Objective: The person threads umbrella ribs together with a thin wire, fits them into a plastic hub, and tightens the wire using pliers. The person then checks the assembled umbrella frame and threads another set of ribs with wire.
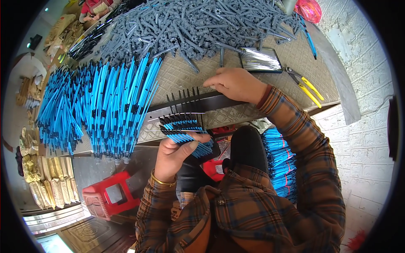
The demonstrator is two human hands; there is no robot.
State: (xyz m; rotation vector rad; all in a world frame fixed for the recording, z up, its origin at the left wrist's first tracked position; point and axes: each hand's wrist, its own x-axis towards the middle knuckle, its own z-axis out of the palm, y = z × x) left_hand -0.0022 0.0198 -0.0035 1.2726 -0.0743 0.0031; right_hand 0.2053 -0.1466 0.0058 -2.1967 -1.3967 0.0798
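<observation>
My left hand (174, 152) is closed round a row of blue sticks with black ends (184, 125), held in front of the table edge. Thin silver wires lie crosswise over the black parts of this row. Several slim black rods (184, 99) stand up beyond it, by a long dark metal bar (219, 100). Over the bar's right part is my right hand (233, 84), its fingers pinched together close to the rod tips. Whatever those fingertips grip is too small to make out.
Grey plastic parts (190, 25) form a large heap at the back. Bundles of blue sticks (112, 105) lie left. A dark tray of silver wires (260, 60) and yellow-handled pliers (304, 86) lie right. A red stool (112, 195) stands lower left; another person (96, 7) sits far left.
</observation>
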